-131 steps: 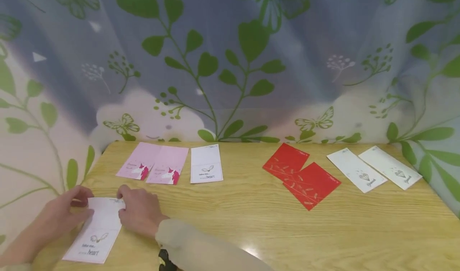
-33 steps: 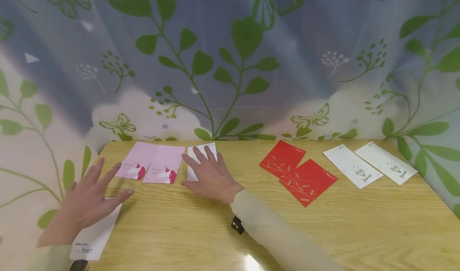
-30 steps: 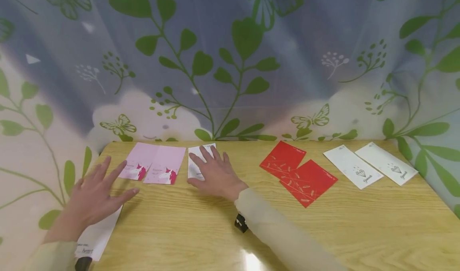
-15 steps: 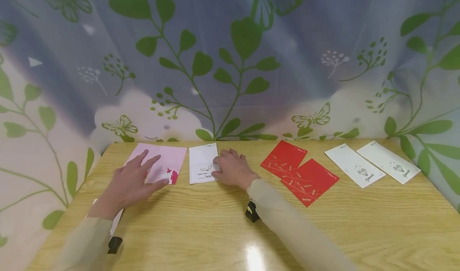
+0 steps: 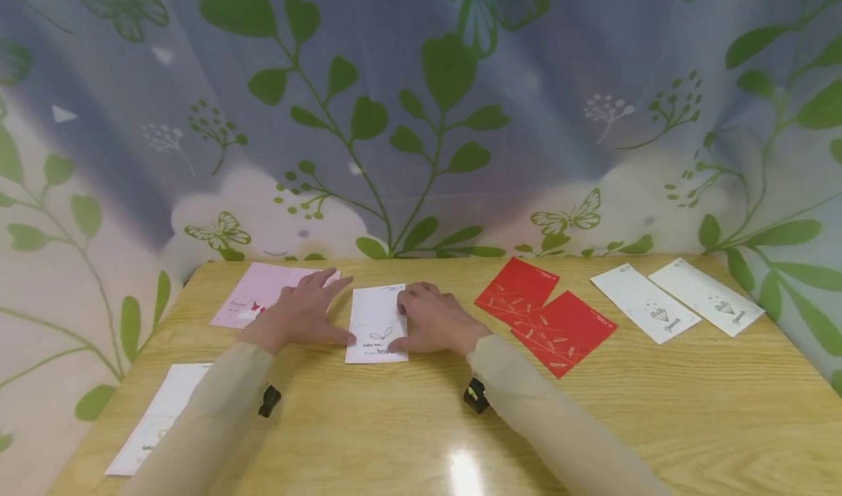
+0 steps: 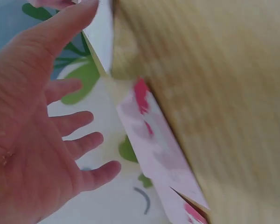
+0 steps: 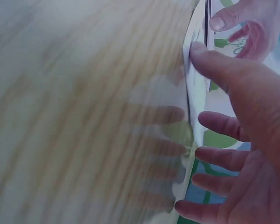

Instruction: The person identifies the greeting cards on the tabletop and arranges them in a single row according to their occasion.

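A white greeting card (image 5: 373, 307) printed with wings and "take me... heart" lies between the two hands on the wooden table. My right hand (image 5: 437, 322) holds its right edge, fingers curled along the side and thumb on the lower corner. My left hand (image 5: 304, 315) reaches the card's left edge with its thumb, while its other fingers extend loosely over the pink unicorn cards (image 5: 245, 291). In the left wrist view those fingers (image 6: 86, 147) hold nothing. A matching white card (image 5: 172, 390) lies at the near left, partly hidden by the left sleeve.
Two red cards (image 5: 526, 284) overlap at centre right. Beyond them lie two white cards with a heart-shaped diamond print (image 5: 647, 306). A leaf-patterned curtain (image 5: 421, 116) hangs behind the table's far edge.
The right hand has moved onto the centre white card's right edge, and the card has slid toward me. My left hand has travelled rightward from the near-left card, past the pink cards, to it.
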`<action>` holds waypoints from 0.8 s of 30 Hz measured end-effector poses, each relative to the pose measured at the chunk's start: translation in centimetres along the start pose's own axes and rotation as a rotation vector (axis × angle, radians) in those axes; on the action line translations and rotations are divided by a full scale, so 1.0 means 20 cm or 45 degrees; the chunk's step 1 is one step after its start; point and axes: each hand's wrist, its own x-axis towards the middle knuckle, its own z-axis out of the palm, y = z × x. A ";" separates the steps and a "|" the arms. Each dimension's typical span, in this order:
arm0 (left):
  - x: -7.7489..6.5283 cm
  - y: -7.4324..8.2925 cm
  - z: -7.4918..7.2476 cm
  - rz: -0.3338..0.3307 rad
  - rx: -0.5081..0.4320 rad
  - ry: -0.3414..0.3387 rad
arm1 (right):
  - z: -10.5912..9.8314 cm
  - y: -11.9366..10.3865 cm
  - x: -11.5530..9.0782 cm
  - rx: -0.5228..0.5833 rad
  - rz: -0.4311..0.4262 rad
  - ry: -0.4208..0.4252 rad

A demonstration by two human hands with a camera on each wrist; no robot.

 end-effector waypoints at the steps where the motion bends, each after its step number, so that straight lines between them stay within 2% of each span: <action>1: 0.02 0.01 0.00 -0.002 0.013 -0.036 | 0.01 0.01 0.00 0.005 -0.001 0.004; 4: 0.07 0.04 -0.02 -0.001 0.052 -0.120 | 0.02 0.02 -0.01 0.025 0.004 0.020; 8: 0.10 0.06 -0.03 -0.071 0.055 -0.220 | 0.04 0.02 -0.02 0.054 -0.006 0.040; 11: 0.10 0.06 -0.03 -0.114 0.030 -0.251 | 0.04 0.02 -0.02 0.059 -0.010 0.042; 15: 0.11 0.06 -0.02 -0.111 -0.031 -0.231 | 0.04 0.03 -0.03 0.072 -0.014 0.036; 19: 0.10 0.07 -0.01 -0.086 -0.077 -0.176 | 0.04 0.04 -0.02 0.128 -0.031 0.048; 24: 0.09 0.11 0.00 -0.037 -0.112 -0.097 | 0.02 0.05 0.00 0.229 0.001 0.087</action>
